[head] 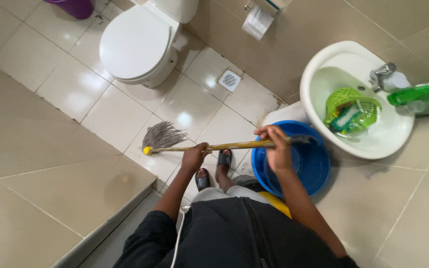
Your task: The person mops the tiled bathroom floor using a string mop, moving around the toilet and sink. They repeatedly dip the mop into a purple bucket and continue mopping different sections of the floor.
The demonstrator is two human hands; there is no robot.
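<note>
Nearest: dark top, pale trousers, two feet in black sandals [213, 171] on the tiled floor [75, 84]. A white cord hangs down the front of the top.

Both hands grip one mop. Left hand [193, 158] is wrapped shut around the wooden handle [234, 146], about midway along. Right hand [276, 149] is clamped on the same handle nearer its dark end grip, knuckles up. The handle lies almost level, running from 3 o'clock to 9 o'clock across the body.

Mop head [162, 135]: grey strings fanned out on the floor at about 10 o'clock from the left hand, with a yellow collar where the strings meet the handle.

Blue bucket [309, 164] sits directly under the right hand, beside the feet; the handle's dark end crosses above its rim. A yellow thing shows just below the bucket, mostly hidden; cannot tell what it is.

Farther, at 2 o'clock: white sink [323, 64] with a metal tap [382, 74]. A green plastic basket [353, 111] sits in the bowl. A green bottle [423, 97] lies on the sink's right rim.

Floor drain [229, 80] at 12 o'clock. Beyond it, white toilet [135, 43], lid down. Toilet paper roll [257, 22] on the wall. Purple bin [73, 7] at the far top edge.
</note>
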